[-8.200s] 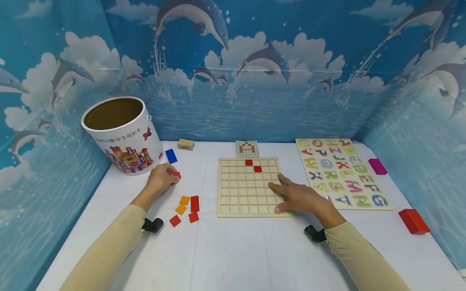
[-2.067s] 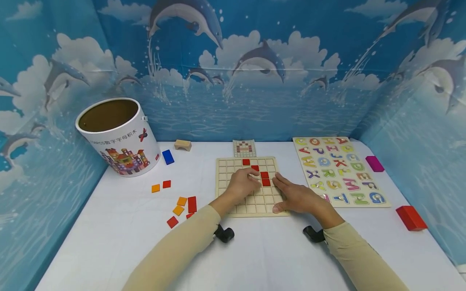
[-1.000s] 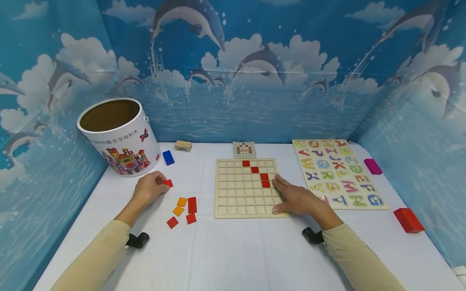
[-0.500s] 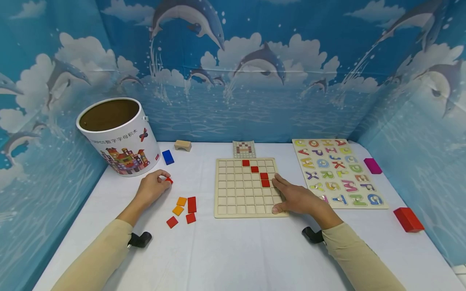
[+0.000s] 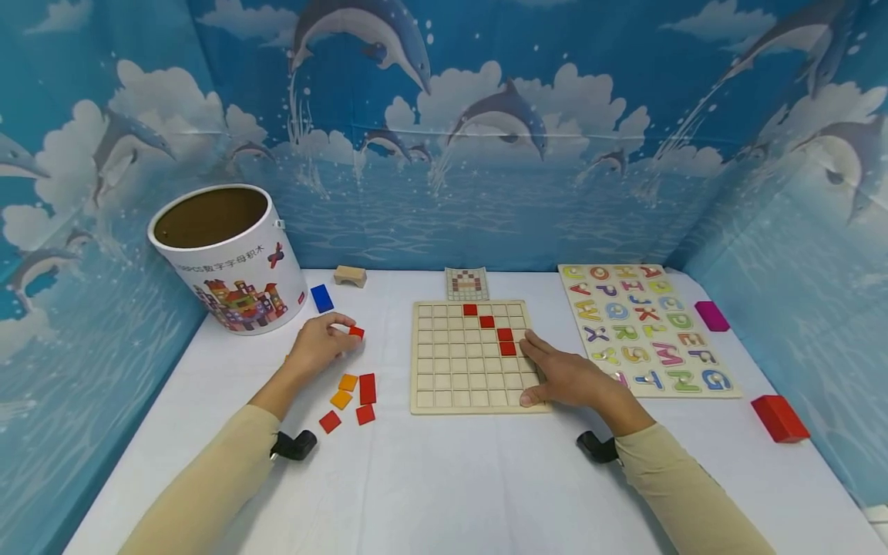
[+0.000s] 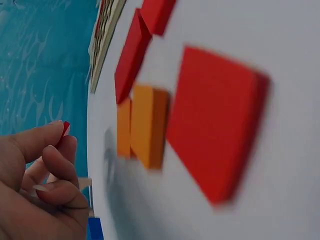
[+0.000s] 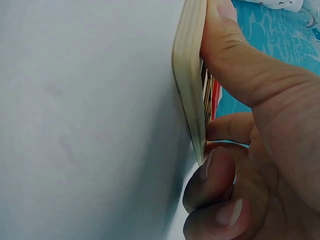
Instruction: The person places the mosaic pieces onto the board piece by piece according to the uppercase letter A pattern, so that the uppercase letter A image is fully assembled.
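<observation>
In the head view my left hand (image 5: 321, 344) pinches a red square tile (image 5: 356, 332) between thumb and fingertips, left of the gridded wooden board (image 5: 458, 378). The left wrist view shows the tile's thin edge (image 6: 65, 128) at the fingertips. Separate red tiles (image 5: 470, 310) sit in cells of the board, stepping down to the right. My right hand (image 5: 572, 378) rests on the board's right edge with fingers spread. In the right wrist view its thumb (image 7: 227, 45) lies on the board top while other fingers bend beside the edge.
Loose orange tiles (image 5: 341, 399) and red tiles (image 5: 367, 388) lie left of the board. Behind it is a small pattern card (image 5: 467, 284). A white bucket (image 5: 236, 270), blue block (image 5: 322, 298) and arch block (image 5: 350, 276) stand back left; an alphabet board (image 5: 645, 331) lies right.
My left hand went from the board back to the left, took up a red tile and now carries it rightward. Two more red tiles sit on the board than at first. My right hand has stayed put.
</observation>
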Tool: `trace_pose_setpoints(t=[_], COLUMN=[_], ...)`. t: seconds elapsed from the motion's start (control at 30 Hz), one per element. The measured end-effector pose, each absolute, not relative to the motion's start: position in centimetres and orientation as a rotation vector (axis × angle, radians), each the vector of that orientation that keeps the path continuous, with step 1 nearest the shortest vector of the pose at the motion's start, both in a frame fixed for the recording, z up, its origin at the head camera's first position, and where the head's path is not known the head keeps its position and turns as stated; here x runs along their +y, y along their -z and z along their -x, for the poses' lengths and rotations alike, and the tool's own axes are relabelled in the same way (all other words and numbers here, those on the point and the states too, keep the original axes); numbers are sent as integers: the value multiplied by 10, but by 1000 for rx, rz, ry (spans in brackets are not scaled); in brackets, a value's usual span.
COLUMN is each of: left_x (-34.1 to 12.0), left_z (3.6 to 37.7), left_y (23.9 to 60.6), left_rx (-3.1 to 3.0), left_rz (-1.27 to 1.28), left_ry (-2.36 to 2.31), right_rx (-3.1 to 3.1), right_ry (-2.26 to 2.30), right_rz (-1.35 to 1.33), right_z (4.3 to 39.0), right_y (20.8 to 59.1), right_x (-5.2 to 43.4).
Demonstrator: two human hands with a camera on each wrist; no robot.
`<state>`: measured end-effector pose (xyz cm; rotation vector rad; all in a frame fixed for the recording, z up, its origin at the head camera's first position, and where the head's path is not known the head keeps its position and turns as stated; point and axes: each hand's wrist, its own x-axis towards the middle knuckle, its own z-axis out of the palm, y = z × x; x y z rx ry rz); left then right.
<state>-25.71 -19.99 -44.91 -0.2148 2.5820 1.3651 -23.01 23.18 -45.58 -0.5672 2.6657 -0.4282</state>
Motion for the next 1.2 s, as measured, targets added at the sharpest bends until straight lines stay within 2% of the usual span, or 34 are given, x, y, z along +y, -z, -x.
trace_pose_setpoints(t=[0.13, 0.27, 0.4, 0.53, 0.77, 1.2], left_x=[-151, -87, -33, 1, 27, 33], left_z=[265, 266, 257, 247, 242, 239], left_y=[443, 441, 449, 459, 468, 473], left_rx=[2438, 2302, 2245, 2291, 2574, 2658], left_rz=[159, 0, -98, -103, -205, -286], left_ry=[-1539, -1684, -1662, -1594, -1382, -1322], right_rx=[2661, 2658, 2648, 2653, 2662, 2669], right_ry=[437, 457, 464, 456, 472, 474], right_rz=[547, 562, 566, 550, 555, 564], right_z=[231, 233, 235, 236, 235, 232], right_y=[457, 459, 461, 462, 461, 458], right_x=[231, 230, 229, 230, 232, 232])
